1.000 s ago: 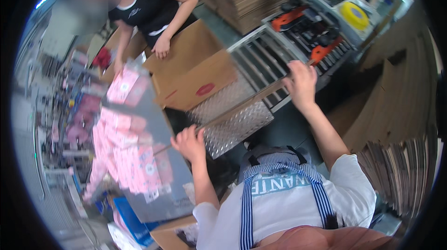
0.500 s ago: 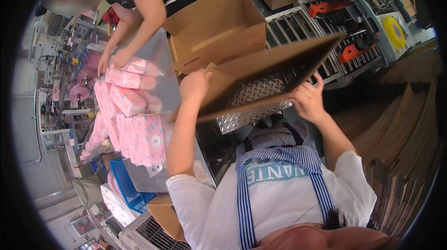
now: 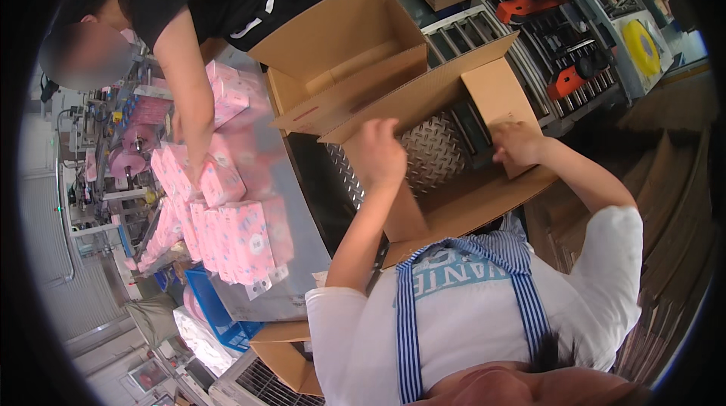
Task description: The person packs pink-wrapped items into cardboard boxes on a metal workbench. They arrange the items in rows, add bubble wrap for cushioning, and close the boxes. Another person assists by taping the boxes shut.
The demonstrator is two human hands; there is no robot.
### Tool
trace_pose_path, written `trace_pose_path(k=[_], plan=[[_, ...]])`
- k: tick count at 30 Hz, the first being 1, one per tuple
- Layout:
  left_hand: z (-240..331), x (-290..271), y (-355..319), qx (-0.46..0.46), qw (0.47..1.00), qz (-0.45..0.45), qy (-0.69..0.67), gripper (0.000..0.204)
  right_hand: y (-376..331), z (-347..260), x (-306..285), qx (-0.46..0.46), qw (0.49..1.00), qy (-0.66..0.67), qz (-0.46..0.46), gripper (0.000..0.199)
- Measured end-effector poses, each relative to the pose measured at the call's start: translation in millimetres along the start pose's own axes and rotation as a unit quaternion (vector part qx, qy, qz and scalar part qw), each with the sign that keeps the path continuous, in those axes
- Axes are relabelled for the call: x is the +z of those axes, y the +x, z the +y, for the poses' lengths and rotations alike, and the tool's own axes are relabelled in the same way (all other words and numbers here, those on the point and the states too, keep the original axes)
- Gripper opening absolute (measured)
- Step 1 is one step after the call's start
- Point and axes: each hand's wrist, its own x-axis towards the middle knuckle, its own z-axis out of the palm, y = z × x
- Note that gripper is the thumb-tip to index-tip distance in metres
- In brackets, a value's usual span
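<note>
I hold a brown cardboard box (image 3: pixel 446 96) opened out in front of my chest, its inside showing the metal plate below. My left hand (image 3: pixel 380 150) grips the box's near left wall. My right hand (image 3: pixel 517 143) presses on a side flap (image 3: pixel 491 96) at the box's right. A second open cardboard box (image 3: pixel 344 50) stands just beyond it on the table.
A co-worker in black leans over the grey table (image 3: pixel 299 251), one hand on pink packs (image 3: pixel 227 213). A roller conveyor (image 3: pixel 454 31) with orange tape dispensers (image 3: pixel 563 82) and yellow tape rolls (image 3: pixel 641 46) lies behind. Flat cardboard stacks (image 3: pixel 673 202) stand at my right.
The flat box that I lifted has been opened into a box shape. My right hand moved from its edge onto the side flap. The co-worker leaned further over the pink packs.
</note>
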Motion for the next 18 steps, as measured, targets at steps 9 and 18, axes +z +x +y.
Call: trace_pose_path(k=[9,18], plan=[[-87.9,22.3,7.5,-0.083,0.904,-0.363,-0.209,0.049,-5.3,-1.8,-29.8,-0.114,0.977,0.155,-0.092,0.073],[-30.8,7.6,-49.1,0.113,0.972,-0.208,0.003,0.04,69.3,-15.1,-94.5,-0.072,0.805,-0.072,0.584,0.029]])
